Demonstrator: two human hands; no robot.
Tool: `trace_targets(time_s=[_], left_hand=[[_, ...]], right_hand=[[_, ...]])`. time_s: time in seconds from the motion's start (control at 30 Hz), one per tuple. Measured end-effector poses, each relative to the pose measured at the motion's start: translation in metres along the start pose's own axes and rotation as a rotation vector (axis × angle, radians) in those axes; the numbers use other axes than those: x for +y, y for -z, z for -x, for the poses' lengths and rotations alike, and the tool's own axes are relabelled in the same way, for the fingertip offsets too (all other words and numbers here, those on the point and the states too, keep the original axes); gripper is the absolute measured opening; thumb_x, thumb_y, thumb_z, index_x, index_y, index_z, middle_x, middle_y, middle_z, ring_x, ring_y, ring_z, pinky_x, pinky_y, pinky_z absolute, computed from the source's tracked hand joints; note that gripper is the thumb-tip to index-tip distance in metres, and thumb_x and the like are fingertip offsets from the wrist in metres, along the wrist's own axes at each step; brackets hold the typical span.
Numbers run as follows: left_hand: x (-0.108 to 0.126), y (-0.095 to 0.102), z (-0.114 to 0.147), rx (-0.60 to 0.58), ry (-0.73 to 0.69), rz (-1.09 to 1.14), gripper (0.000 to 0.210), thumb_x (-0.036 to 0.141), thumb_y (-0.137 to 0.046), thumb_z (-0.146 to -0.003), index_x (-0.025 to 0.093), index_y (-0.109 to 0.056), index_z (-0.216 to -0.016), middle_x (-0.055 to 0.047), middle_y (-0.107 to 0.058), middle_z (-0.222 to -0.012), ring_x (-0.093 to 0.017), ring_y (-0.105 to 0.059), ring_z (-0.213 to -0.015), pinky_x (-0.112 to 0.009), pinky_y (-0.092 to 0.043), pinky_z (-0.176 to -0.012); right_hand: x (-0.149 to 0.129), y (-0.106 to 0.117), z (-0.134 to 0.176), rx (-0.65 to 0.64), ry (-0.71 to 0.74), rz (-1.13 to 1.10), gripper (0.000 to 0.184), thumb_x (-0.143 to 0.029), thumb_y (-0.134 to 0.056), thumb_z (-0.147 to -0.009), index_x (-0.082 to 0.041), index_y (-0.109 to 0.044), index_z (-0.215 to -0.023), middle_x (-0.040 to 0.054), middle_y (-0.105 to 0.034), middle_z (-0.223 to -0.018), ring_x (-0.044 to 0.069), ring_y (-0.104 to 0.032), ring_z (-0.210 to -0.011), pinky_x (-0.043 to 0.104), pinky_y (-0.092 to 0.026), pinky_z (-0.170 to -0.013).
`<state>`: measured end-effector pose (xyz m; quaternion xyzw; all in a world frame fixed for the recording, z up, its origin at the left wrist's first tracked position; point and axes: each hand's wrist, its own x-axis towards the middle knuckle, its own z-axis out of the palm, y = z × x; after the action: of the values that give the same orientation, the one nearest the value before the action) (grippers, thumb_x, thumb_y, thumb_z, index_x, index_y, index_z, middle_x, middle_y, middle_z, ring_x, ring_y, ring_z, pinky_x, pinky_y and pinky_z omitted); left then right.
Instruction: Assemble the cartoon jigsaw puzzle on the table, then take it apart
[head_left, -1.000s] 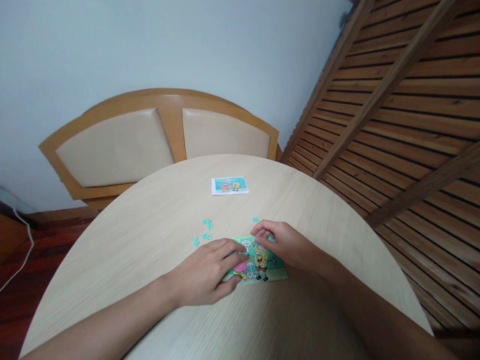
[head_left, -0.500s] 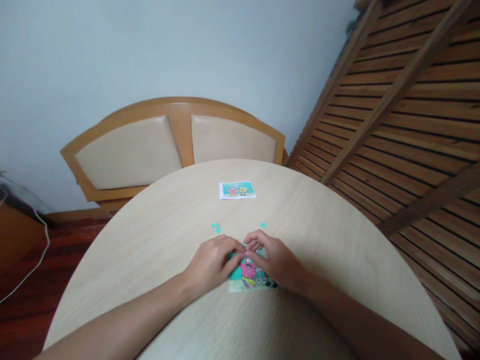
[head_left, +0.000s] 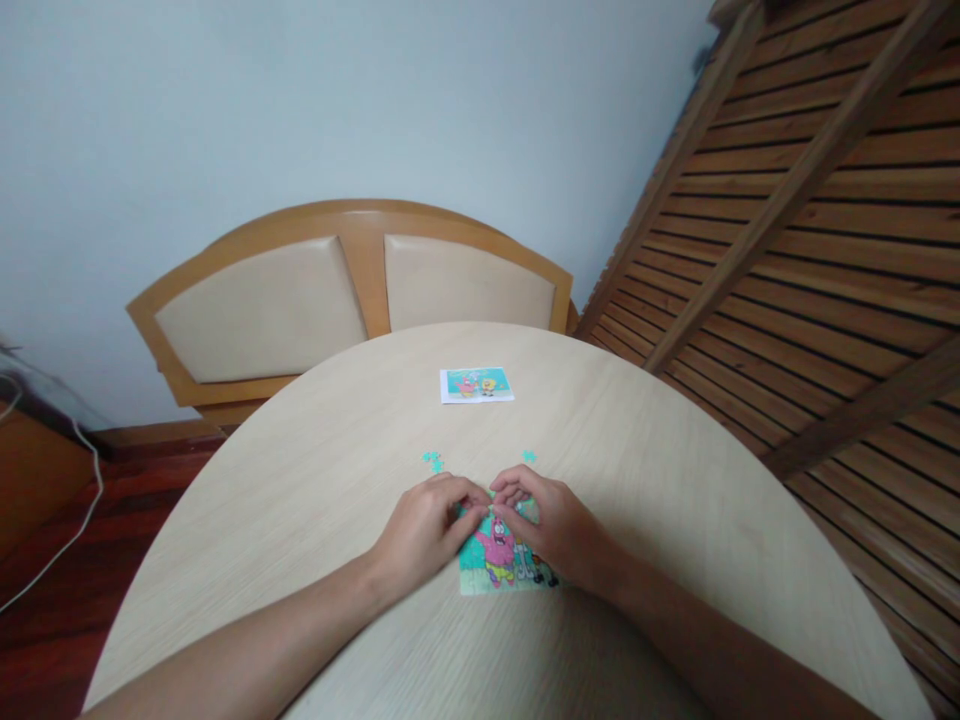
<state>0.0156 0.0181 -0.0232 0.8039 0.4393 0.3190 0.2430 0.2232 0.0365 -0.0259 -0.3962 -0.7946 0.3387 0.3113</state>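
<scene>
A jigsaw puzzle (head_left: 474,575) with a pink cartoon starfish on a teal background lies flat on the table near me. At its top edge my left hand (head_left: 436,522) is closed, thumb and forefinger pinched on a small puzzle piece that they mostly cover. My right hand (head_left: 553,522) meets it there, fingers curled and thumb tip at the same piece. The right hand hides the puzzle's upper right part. Several loose teal puzzle pieces (head_left: 437,467) lie beyond the left hand, and another teal piece (head_left: 529,456) lies beyond the right one.
A printed picture card (head_left: 480,385) of the cartoon characters lies farther back on the round wooden table (head_left: 337,430). Behind the table stands a padded wooden headboard (head_left: 262,310) against the wall. Slatted wood (head_left: 810,250) rises at the right. A white cable (head_left: 97,480) hangs at the left.
The whole view has shifted slightly, so everything sits a little lower. Both hands stay at the puzzle's top edge with almost no movement.
</scene>
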Motion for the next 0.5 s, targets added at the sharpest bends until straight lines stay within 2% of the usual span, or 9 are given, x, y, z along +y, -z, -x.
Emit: trace_targets(time_s=[0.23,0.5], left_hand=[[-0.0036,-0.0015,-0.002,0.017,0.04,0.073,0.016,0.025,-0.057,-0.095,0.021,-0.072,-0.094,-0.002,-0.074,-0.088,-0.018,-0.066,-0.081,-0.03,-0.052,-0.073],[-0.0044,-0.0008,-0.0015,0.007,0.067,0.045,0.015,0.023,-0.058,-0.094,0.021,-0.072,-0.097,-0.003,-0.074,-0.09,-0.019,-0.066,-0.084,-0.029,-0.05,-0.077]], right_hand=[[-0.0009,0.0029,-0.0009,0.038,-0.002,0.048,0.012,-0.019,-0.056,-0.09,-0.02,-0.061,-0.101,0.0023,-0.07,-0.088,0.017,-0.068,-0.086,0.029,-0.05,-0.081],[0.003,0.0044,-0.0028,0.076,-0.013,0.039,0.023,-0.021,-0.056,-0.091,-0.018,-0.065,-0.112,0.003,-0.071,-0.09,0.018,-0.067,-0.088,0.03,-0.051,-0.084]])
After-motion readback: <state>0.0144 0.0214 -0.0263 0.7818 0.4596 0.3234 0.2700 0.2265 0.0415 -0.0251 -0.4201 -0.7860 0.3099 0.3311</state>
